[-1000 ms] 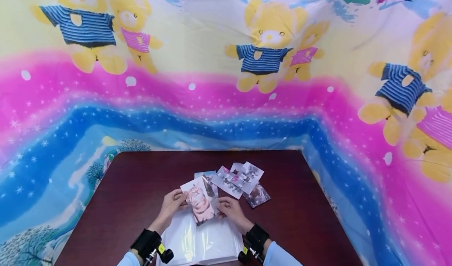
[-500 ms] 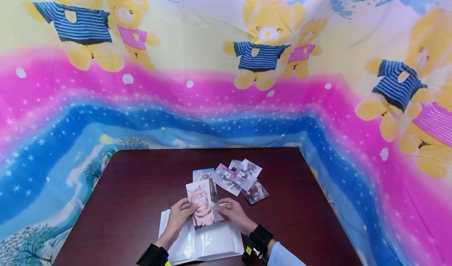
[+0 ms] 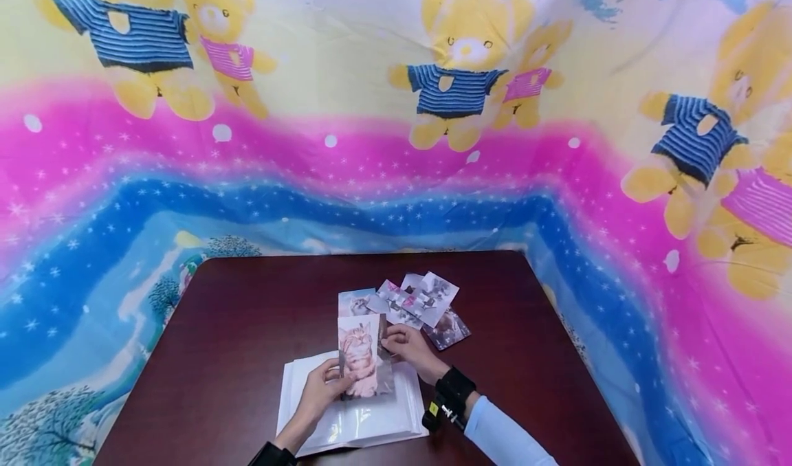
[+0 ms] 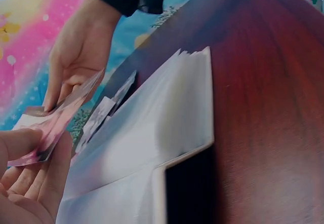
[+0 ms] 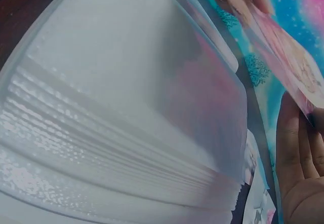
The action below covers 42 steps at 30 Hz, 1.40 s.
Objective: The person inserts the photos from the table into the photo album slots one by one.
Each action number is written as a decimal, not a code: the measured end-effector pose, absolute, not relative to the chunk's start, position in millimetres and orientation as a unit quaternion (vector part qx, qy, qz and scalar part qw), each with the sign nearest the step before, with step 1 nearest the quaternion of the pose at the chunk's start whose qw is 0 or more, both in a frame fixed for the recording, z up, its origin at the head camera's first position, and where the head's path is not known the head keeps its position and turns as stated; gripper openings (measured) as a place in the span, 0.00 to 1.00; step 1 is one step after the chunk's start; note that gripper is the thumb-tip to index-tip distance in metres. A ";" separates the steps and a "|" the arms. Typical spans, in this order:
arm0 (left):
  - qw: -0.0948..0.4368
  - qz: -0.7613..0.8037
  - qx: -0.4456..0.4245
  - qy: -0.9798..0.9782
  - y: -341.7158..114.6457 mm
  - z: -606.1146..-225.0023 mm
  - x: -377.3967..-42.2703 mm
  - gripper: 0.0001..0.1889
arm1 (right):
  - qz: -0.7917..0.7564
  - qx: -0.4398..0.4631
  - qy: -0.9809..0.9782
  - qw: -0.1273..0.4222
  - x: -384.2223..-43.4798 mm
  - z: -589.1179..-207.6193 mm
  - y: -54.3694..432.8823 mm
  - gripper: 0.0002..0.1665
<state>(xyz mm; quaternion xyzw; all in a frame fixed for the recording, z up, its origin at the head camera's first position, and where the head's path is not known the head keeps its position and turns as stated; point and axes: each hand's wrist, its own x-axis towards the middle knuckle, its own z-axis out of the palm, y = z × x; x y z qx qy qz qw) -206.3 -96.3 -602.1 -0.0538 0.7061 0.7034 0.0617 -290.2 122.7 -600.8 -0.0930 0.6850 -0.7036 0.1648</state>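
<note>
A photo of an orange cat (image 3: 357,357) is held upright over an open photo album (image 3: 371,426). My left hand (image 3: 320,389) pinches its lower left part, thumb in front and fingers behind. My right hand (image 3: 411,348) pinches at the right side, where a darker print (image 3: 385,373) shows behind the cat photo. In the left wrist view the photo (image 4: 55,120) slants between both hands, above the album's clear sleeves (image 4: 131,138). The right wrist view shows the album's layered pages (image 5: 101,82) and the right hand's fingers (image 5: 291,143) by the photo's edge.
Beyond the hands, several loose photos (image 3: 433,297) overlap on the dark wooden table (image 3: 260,315). One with a blue top (image 3: 354,301) lies just behind the held photo. A printed bear cloth (image 3: 346,177) hangs around the table's back and sides.
The cat photo has turned from tilted to nearly upright and shifted slightly right. My left hand has moved right with it, its thumb farther over the photo's front. The right hand keeps its place.
</note>
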 end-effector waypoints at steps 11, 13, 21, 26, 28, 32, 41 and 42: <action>0.059 0.717 -0.026 0.694 -91.3 -609.9 -200.3 0.20 | -0.674 -0.105 0.709 0.179 -318.7 -592.8 121.8 0.17; 0.069 0.736 -0.020 0.673 -89.7 -611.0 -200.3 0.21 | -0.671 -0.108 0.714 0.170 -324.4 -589.9 121.9 0.17; 0.062 0.687 0.030 0.724 -82.5 -615.0 -206.3 0.18 | -0.678 -0.109 0.716 0.123 -349.8 -580.3 126.5 0.16; 0.002 0.554 0.099 0.827 -78.9 -619.0 -205.4 0.11 | -0.672 -0.106 0.726 0.102 -361.7 -574.9 130.8 0.17; -0.042 0.492 0.145 0.858 -75.4 -620.7 -206.2 0.08 | -0.672 -0.103 0.727 0.095 -366.1 -572.7 132.2 0.18; -0.178 0.329 0.261 0.890 -67.4 -624.9 -215.9 0.11 | -0.674 -0.099 0.728 0.076 -373.3 -568.5 133.2 0.18; -0.233 0.129 0.363 0.893 -68.0 -634.0 -236.6 0.19 | -0.687 -0.098 0.715 0.086 -367.0 -557.1 129.1 0.22; -0.224 0.120 0.366 0.895 -68.7 -634.8 -235.5 0.19 | -0.689 -0.095 0.713 0.085 -368.1 -561.2 129.5 0.23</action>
